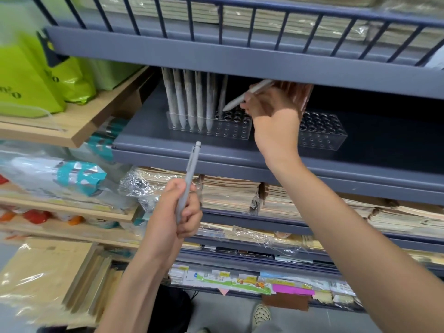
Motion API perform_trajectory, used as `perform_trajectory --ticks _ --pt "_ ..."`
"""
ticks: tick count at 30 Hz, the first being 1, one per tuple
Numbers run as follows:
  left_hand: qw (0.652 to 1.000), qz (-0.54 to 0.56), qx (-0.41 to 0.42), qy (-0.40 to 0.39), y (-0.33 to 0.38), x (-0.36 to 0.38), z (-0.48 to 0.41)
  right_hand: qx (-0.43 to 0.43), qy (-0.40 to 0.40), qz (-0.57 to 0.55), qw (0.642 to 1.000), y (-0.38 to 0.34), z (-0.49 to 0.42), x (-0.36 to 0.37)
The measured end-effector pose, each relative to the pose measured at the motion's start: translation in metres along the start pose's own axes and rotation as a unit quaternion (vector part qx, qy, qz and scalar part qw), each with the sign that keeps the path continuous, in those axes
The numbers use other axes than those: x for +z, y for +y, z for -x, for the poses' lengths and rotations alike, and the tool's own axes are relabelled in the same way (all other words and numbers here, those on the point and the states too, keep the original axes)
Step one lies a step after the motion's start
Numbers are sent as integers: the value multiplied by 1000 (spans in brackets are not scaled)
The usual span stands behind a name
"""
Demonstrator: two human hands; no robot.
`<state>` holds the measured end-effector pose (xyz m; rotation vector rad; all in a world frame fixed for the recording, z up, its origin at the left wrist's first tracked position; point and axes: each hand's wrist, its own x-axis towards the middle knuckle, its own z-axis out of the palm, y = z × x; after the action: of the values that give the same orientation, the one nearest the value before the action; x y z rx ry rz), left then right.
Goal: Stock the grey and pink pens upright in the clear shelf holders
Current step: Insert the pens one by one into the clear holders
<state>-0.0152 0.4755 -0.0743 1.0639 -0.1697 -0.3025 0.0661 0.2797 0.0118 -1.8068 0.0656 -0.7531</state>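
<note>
Grey pens (187,99): centre of the frame, standing upright in the left part of the left holder (235,132); the holes to their right are empty.
Spare pen (191,174): lower centre, grey, click end up, below the shelf's front edge and apart from it.
Left hand (173,212): fingers curled round the spare pen's lower barrel, thumb against it.
Risk, left hand: probably small; a slack grip while attention is on the other hand could let the pen drop to the floor.
Tilted pen (247,94): grey, right of the standing row, tip pointing down-left at the first empty holes, not yet in one.
Right hand (271,111): fingers bent round the tilted pen's upper half, pinching it.
Risk, tip: at this slant it may skid over the holder's top, or nudge the nearest standing pen and lean the row.
Risk, headroom: the upper shelf (240,61) sits just above the pen tops, so righting the pen may knock its click end on that lip.
Risk, holder: it looks light; a sideways push could slide it.
Pink pens (300,94): behind the right hand, upright in the right holder (322,138), partly hidden; the knuckles or wrist could brush them.
Writing, green bags (28,75): upper left, dark print; only rounded "0"-like characters show, blurred.
Writing, price tags (225,275): lower centre, too small to read.
Writing, pens: no brand legible.
</note>
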Motion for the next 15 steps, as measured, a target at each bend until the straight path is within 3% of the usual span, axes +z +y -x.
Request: perform_trajectory --ticks 7,15 --pt "998 -45 18 44 7 -8 1 -46 -62 200 977 -1 -34 28" --pt "999 -13 9 34 7 -18 0 -19 -87 240 967 2 -45 44"
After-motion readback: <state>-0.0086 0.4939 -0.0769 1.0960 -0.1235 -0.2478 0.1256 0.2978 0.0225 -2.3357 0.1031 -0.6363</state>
